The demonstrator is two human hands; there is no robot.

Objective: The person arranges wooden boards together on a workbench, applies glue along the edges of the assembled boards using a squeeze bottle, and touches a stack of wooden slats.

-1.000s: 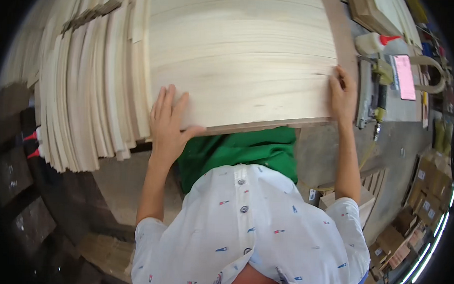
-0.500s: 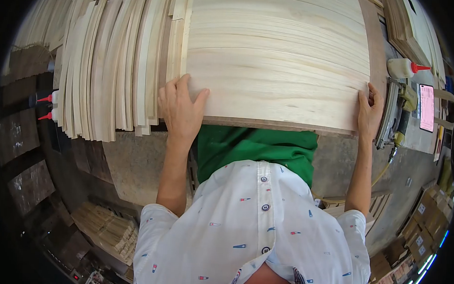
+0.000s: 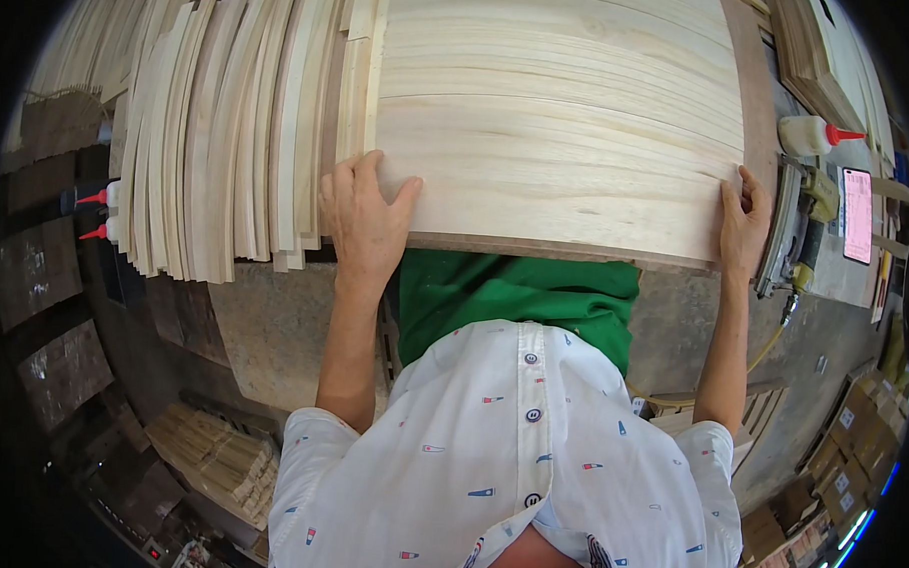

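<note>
A wide pale wooden panel, made of several thin boards lying edge to edge, is in front of my body. My left hand lies on its near left corner, fingertips by the light wooden strip along the left side and thumb apart on the panel. At the near right corner, my right hand rests with its thumb on the panel and its fingers bent along the right edge. Both hands are open, touching the wood. A darker board shows from under the panel's right side.
Many long thin wooden slats stand in rows at left. To the right are a white glue bottle with a red tip, a nail gun with a hose, a phone and stacked boards. Red-tipped bottles sit far left.
Both hands keep their places on the panel. The whole view has shifted very slightly; nothing has been taken up or let go.
</note>
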